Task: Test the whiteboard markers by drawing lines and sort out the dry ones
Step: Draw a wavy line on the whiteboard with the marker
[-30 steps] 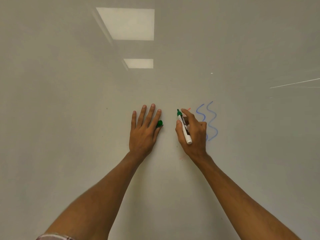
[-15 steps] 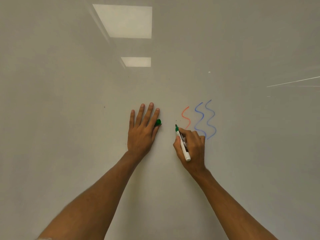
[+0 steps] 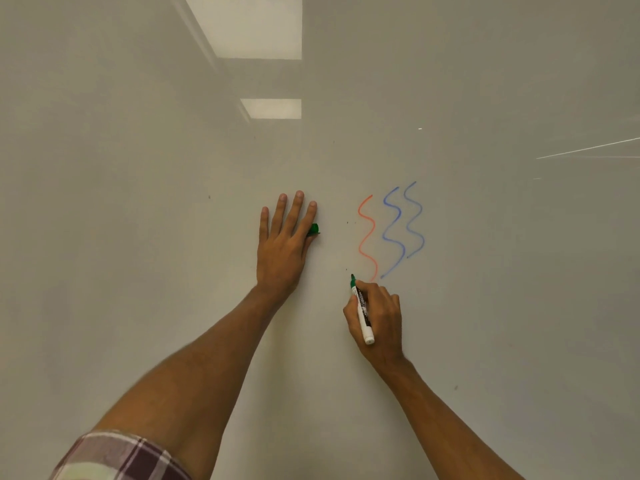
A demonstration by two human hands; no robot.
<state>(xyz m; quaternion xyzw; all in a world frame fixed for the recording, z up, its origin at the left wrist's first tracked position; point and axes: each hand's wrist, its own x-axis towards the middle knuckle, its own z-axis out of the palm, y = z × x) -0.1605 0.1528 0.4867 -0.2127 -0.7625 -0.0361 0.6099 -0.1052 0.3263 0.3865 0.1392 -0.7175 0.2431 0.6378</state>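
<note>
- My right hand [image 3: 377, 320], lower right of the frame's middle, is closed around a green whiteboard marker [image 3: 362, 311], thumb and fingers pinching its white barrel.
- The marker is uncapped; its green tip points up and sits at the whiteboard [image 3: 138, 202], just below and left of the bottom end of the orange wavy line [image 3: 367, 237]. Whether the tip actually touches the surface I cannot tell.
- No green line shows on the board near the tip; only a couple of tiny dark specks lie just above it.
- My left hand [image 3: 285, 247] lies flat against the board at the centre of the frame, fingers spread and pointing up.
- A green cap [image 3: 313, 229] pokes out at the right edge of that hand, pressed between my index finger and thumb.
- Right of the orange line stand two blue wavy lines [image 3: 403, 230], side by side, near one another without touching.
- A plaid sleeve [image 3: 117, 457] covers my left upper arm at the lower left.
- Two bright ceiling light reflections [image 3: 258, 29] show in the upper middle of the board.
</note>
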